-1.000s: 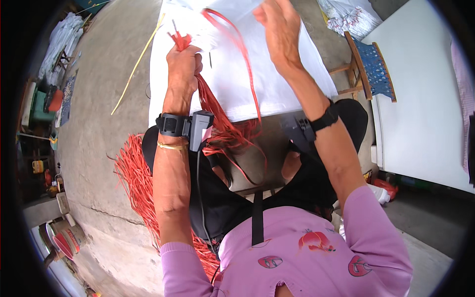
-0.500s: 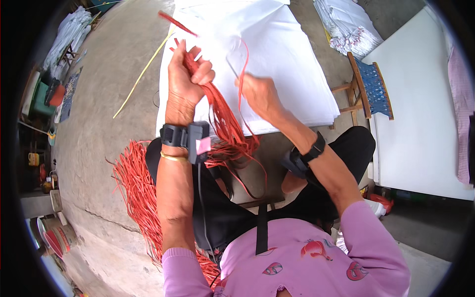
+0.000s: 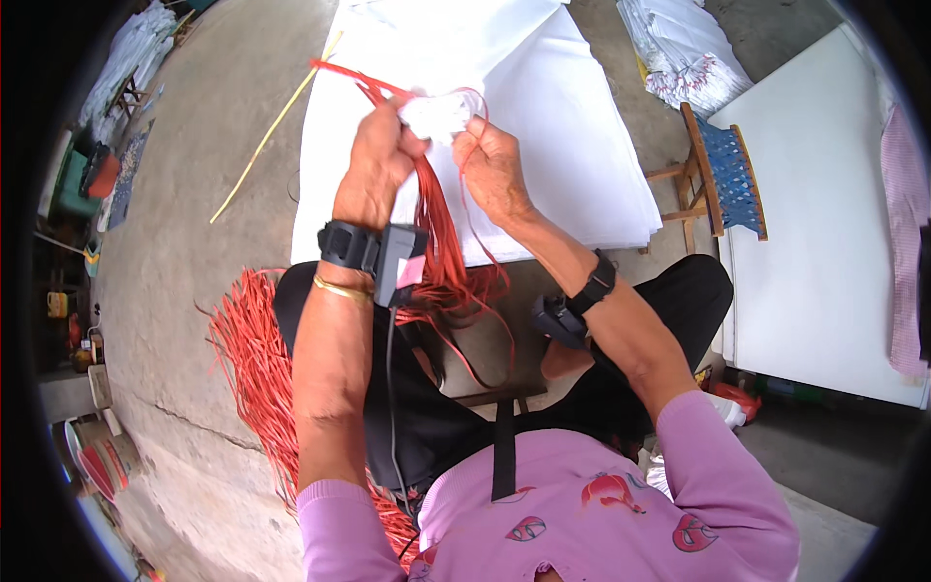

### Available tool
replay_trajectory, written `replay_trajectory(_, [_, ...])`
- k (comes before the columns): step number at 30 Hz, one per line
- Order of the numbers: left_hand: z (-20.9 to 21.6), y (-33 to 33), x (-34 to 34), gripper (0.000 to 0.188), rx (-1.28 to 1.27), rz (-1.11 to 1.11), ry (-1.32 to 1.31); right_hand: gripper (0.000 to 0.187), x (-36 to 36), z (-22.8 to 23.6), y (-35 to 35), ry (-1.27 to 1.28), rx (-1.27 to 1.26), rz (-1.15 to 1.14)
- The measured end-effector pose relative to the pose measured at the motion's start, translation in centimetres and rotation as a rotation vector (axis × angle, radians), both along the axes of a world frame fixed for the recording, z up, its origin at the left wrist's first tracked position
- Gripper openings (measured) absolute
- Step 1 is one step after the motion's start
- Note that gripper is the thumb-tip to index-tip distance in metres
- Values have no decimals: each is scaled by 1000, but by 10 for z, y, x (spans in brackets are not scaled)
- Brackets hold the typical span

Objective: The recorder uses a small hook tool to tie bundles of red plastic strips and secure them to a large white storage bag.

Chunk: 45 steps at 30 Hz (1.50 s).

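A bundle of thin red strips (image 3: 438, 223) hangs from my left hand (image 3: 378, 160), whose fingers are closed round it. The upper ends stick out to the far left. Between my two hands a bunched bit of white sheet (image 3: 438, 114) is gathered up. My right hand (image 3: 493, 170) pinches at its right side, with a single red strip looping over and down past the fingers. Any small tool in that hand is hidden. Beneath both hands lies a stack of white sheets (image 3: 572, 165), which look like flat sacks.
A large heap of red strips (image 3: 254, 369) lies on the floor by my left leg. To the right stand a small wooden stool with a blue woven seat (image 3: 739, 175) and a white board (image 3: 824, 262). A yellow strip (image 3: 262, 145) and folded white sacks (image 3: 684, 53) are farther off.
My hands have come closer together over the stack, and a bit of white sheet is now bunched between them. A thin rod seen earlier at my right hand no longer shows.
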<state>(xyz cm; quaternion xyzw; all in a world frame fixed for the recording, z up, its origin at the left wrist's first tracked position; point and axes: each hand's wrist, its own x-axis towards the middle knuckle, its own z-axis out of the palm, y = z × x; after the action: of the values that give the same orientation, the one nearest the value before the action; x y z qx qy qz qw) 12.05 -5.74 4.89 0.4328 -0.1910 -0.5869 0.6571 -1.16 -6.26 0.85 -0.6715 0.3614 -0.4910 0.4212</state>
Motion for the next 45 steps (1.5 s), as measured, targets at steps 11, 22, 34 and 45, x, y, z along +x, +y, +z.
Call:
replay_trajectory(11, [-26, -10, 8, 26, 66, 114, 146, 21, -74, -4, 69, -255, 561, 10])
replay_trajectory(22, [-30, -12, 20, 14, 25, 276, 112, 38, -56, 43, 101, -117, 720, 522])
replay_trajectory(34, [-53, -16, 40, 24, 55, 313, 61, 39, -332, 89, 270, -430, 1142, 270])
replay_trajectory(45, [-45, -5, 25, 27, 107, 327, -7, 28, -412, 105, 140, 1007, 148, -805])
